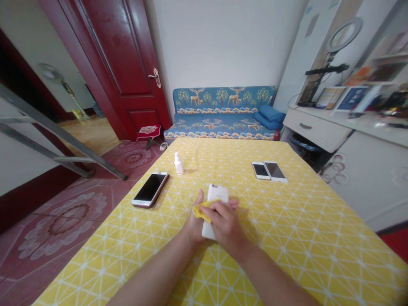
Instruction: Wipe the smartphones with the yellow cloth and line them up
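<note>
A white smartphone (218, 192) lies back side up in my left hand (194, 223), its camera end pointing away from me. My left thumb shows along the phone's left side, and fingertips of that hand come out past its right edge. My right hand (225, 221) is closed on a small yellow cloth (201, 211), pressed against the phone's back. Part of the phone's middle is hidden beneath the cloth and my right fingers. Both hands are just above the table, near its middle.
A yellow patterned cloth covers the table (219, 276). On it are a larger phone (151, 190) at left, a small white spray bottle (178, 164), and two phones side by side, a smaller one (260, 170) and a larger one (276, 171), at right. A blue sofa (219, 120) stands beyond.
</note>
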A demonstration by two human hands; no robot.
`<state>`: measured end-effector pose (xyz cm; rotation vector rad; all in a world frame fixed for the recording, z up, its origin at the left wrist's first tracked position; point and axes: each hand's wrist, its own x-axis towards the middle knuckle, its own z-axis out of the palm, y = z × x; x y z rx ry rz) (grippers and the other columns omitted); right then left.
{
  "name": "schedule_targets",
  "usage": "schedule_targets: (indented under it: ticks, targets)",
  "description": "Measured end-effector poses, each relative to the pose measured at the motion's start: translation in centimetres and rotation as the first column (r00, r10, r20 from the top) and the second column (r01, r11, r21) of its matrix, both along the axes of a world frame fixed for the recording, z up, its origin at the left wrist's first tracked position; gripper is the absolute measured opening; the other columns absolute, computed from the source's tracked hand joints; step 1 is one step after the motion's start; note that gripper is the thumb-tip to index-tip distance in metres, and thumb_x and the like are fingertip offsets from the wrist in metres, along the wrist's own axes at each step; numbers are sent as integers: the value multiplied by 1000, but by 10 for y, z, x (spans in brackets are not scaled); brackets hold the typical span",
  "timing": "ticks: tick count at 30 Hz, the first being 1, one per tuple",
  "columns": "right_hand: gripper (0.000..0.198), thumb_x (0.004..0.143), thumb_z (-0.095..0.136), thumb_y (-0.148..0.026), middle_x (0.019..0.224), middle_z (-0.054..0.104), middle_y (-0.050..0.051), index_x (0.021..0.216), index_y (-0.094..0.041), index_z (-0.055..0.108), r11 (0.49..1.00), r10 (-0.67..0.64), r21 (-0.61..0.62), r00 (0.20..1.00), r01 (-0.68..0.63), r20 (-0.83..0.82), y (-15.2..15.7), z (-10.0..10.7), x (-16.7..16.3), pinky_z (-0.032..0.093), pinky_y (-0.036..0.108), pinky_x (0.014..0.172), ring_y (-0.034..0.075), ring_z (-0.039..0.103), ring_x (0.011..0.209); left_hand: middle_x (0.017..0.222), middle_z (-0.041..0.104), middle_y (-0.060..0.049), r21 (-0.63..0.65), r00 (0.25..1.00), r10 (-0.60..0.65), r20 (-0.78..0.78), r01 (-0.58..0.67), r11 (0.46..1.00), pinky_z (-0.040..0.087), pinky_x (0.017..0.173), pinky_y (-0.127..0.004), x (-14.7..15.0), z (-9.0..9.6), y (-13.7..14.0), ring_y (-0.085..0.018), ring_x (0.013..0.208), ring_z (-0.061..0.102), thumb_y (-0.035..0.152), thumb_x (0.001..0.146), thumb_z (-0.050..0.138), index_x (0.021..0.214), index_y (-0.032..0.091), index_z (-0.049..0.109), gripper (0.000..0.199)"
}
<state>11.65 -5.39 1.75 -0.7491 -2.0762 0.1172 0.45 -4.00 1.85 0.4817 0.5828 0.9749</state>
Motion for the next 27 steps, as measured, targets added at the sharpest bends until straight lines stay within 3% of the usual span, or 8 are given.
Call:
schedule_targets:
  ticks: [5,9,12,16,18,21,24,27]
  targets:
    - [42,86,39,-7,92,57,6,118,-22,62,964,-245,-136,961,228,-131,28,-5,28,47,33,75,19,56,87,71,68,-11,-137,983,-170,68,178,974,50,67,-36,9,-4,0,-26,71,67,64,81,46,96,11,64,59]
    - [32,85,41,-12,90,58,6,105,-18,66,922,-336,-266,923,282,-187,39,-11,45,47,31,72,18,57,82,83,70,-13,-121,986,-155,65,162,979,49,56,-31,9,-1,0,-20,59,64,55,86,45,104,9,63,53]
    - [20,83,46,-15,74,57,3,80,-17,66,901,-329,-359,924,245,-197,35,-7,47,43,28,63,16,54,69,80,68,-11,-57,997,79,-11,-80,995,44,47,-24,0,6,6,-14,53,59,49,88,45,102,10,63,45]
    - [31,85,49,-21,59,49,-2,54,-18,55,876,-85,-481,991,25,-103,17,8,37,36,25,56,12,48,58,67,61,-3,-2,905,412,-104,-414,910,39,42,-18,-17,9,15,-9,47,51,48,86,53,97,13,62,37]
    - [28,88,51,-29,69,55,-1,65,-19,63,852,-12,-523,997,-32,-80,8,13,31,38,25,59,12,51,63,70,61,1,57,840,528,-125,-525,849,42,48,-18,-22,7,18,-8,51,54,41,81,63,108,17,58,37]
    - [21,84,59,-37,84,62,1,94,-21,67,824,-85,-566,991,13,-100,4,11,23,39,25,63,13,54,69,85,65,2,193,777,614,-139,-587,786,50,65,-22,-18,-1,18,-11,69,62,23,70,76,130,28,44,69]
    - [20,81,60,-36,67,58,-2,88,-19,65,743,-187,-669,967,23,-175,9,1,23,37,23,55,11,49,59,111,64,-4,267,781,606,-154,-557,786,51,82,-31,-7,-8,16,-18,92,64,16,64,78,139,31,33,89]
    - [23,80,57,-40,48,45,-6,76,-18,61,578,-265,-805,903,-133,-339,15,-6,28,29,21,44,8,38,44,128,55,-7,305,796,579,-176,-515,801,48,91,-34,1,-14,13,-20,108,59,21,70,74,146,35,21,93]
